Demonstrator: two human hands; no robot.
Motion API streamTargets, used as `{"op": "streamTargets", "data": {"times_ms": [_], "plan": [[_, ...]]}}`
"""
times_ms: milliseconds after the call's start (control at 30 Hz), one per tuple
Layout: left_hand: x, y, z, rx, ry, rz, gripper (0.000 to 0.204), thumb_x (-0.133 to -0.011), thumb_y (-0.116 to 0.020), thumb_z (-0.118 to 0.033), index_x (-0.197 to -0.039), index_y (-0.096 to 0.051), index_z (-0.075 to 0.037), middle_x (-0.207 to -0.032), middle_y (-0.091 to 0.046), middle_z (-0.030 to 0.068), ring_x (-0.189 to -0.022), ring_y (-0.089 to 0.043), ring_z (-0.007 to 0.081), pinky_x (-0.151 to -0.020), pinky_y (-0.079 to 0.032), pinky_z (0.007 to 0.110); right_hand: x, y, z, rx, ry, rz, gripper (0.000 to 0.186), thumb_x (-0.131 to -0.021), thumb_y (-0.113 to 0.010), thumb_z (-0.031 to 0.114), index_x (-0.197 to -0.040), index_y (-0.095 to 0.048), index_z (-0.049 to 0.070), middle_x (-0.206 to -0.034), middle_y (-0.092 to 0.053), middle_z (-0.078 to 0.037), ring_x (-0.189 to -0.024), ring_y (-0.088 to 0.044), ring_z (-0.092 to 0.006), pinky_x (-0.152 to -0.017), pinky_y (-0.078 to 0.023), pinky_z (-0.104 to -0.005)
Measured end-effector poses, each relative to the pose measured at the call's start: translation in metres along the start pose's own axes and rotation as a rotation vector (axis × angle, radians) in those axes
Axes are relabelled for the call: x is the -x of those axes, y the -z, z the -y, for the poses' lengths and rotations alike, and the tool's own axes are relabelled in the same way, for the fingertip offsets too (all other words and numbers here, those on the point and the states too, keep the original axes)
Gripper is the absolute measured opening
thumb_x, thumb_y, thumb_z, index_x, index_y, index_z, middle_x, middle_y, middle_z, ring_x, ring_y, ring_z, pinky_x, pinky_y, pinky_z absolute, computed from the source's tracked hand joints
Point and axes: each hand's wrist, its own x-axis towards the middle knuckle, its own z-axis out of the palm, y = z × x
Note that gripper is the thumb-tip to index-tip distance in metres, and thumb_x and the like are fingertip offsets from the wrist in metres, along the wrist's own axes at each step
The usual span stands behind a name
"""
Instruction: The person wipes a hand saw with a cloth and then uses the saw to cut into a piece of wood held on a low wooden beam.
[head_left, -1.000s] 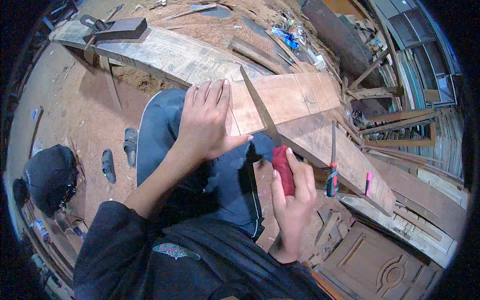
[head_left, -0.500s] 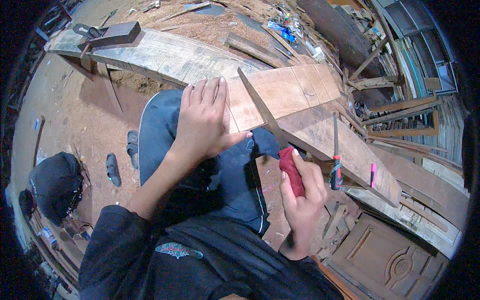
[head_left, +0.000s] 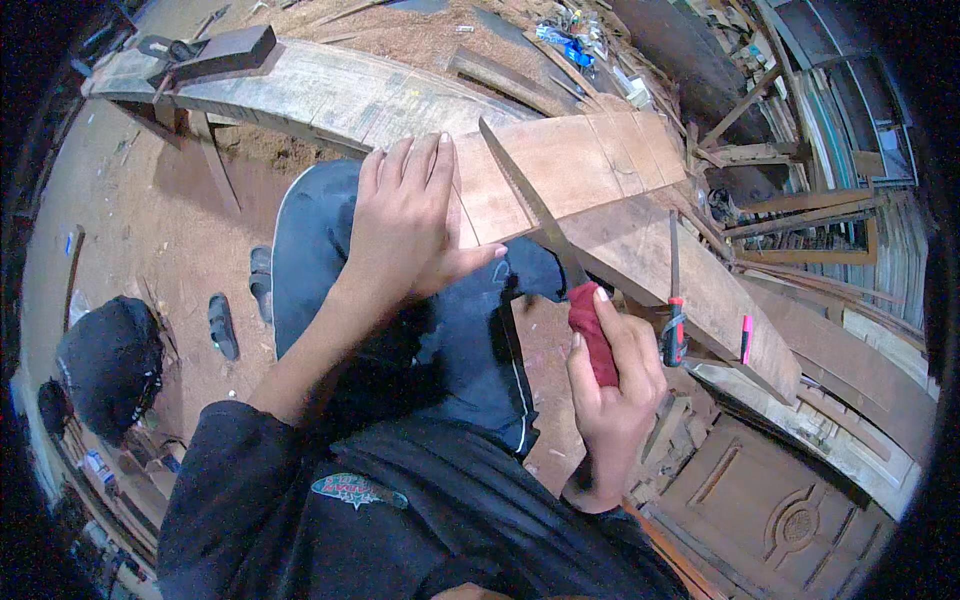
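Observation:
A light-brown wooden board (head_left: 580,160) with several lines across it lies over the long wooden bench. My left hand (head_left: 410,215) grips its left end, fingers stretched over the top and thumb along the near edge. In my right hand (head_left: 620,380) is a hand saw (head_left: 530,195), its handle wrapped in dark red cloth. The narrow toothed blade slants across the board, tip toward the far edge; I cannot tell whether the teeth touch the wood. My leg in dark trousers (head_left: 315,250) is bent up beside the board.
On the bench (head_left: 330,90) sit a wooden hand plane (head_left: 215,55) at far left, and a file with a red-black handle (head_left: 675,330) and a pink marker (head_left: 746,340) at right. A carved wooden panel (head_left: 780,500) lies lower right; sandals (head_left: 222,325) and a black helmet-like object (head_left: 110,365) lie left.
My right hand and the saw have drawn back slightly to the right, and the blade has turned a little. My left hand stays on the board's left end.

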Motion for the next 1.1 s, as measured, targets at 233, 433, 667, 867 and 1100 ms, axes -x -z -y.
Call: {"op": "streamTargets", "data": {"times_ms": [233, 433, 667, 867, 1100], "plan": [[0.000, -0.001, 0.000, 0.017, -0.005, -0.024, 0.115, -0.063, -0.078, -0.072, -0.138, -0.053, 0.011, -0.136, -0.058, 0.0254, -0.129, -0.051, 0.0402, -0.112, -0.035, 0.056, -0.015, -0.026, 0.000, 0.031, -0.006, -0.033, 0.044, -0.085, -0.080, 0.009, -0.128, -0.072, 0.011, -0.100, -0.068, -0.013, -0.085, -0.069, -0.0278, -0.076, -0.056, -0.0380], [0.002, 0.002, 0.001, 0.019, 0.010, -0.010, 0.115, -0.063, -0.079, -0.071, -0.139, -0.052, 0.011, -0.137, -0.057, 0.0251, -0.130, -0.051, 0.0402, -0.112, -0.035, 0.056, -0.003, -0.006, -0.002, 0.051, 0.002, 0.010, 0.048, -0.081, -0.077, 0.002, -0.128, -0.073, 0.010, -0.104, -0.070, -0.015, -0.089, -0.071, -0.0274, -0.077, -0.057, -0.0383], [0.001, -0.001, 0.000, 0.034, 0.011, -0.023, 0.114, -0.063, -0.079, -0.071, -0.137, -0.053, 0.012, -0.135, -0.058, 0.0258, -0.130, -0.051, 0.0406, -0.112, -0.035, 0.056, -0.007, -0.011, 0.005, 0.041, -0.003, 0.013, 0.049, -0.081, -0.075, 0.000, -0.130, -0.072, 0.010, -0.104, -0.070, -0.015, -0.090, -0.071, -0.0292, -0.078, -0.057, -0.0397], [-0.001, -0.004, 0.000, 0.043, -0.018, -0.046, 0.115, -0.063, -0.078, -0.074, -0.137, -0.055, 0.012, -0.134, -0.059, 0.0274, -0.130, -0.051, 0.0411, -0.112, -0.035, 0.056, -0.032, -0.040, 0.004, -0.027, -0.032, -0.020, 0.045, -0.084, -0.073, 0.003, -0.129, -0.071, 0.011, -0.099, -0.068, -0.015, -0.085, -0.070, -0.0311, -0.074, -0.056, -0.0398], [0.001, 0.000, -0.001, -0.012, 0.011, -0.009, 0.114, -0.066, -0.077, -0.074, -0.139, -0.053, 0.011, -0.135, -0.058, 0.0265, -0.130, -0.051, 0.0423, -0.113, -0.034, 0.056, -0.009, -0.008, 0.012, -0.007, -0.020, 0.021, 0.045, -0.082, -0.073, -0.001, -0.127, -0.071, 0.005, -0.100, -0.068, -0.016, -0.088, -0.069, -0.0289, -0.080, -0.055, -0.0374]]}}
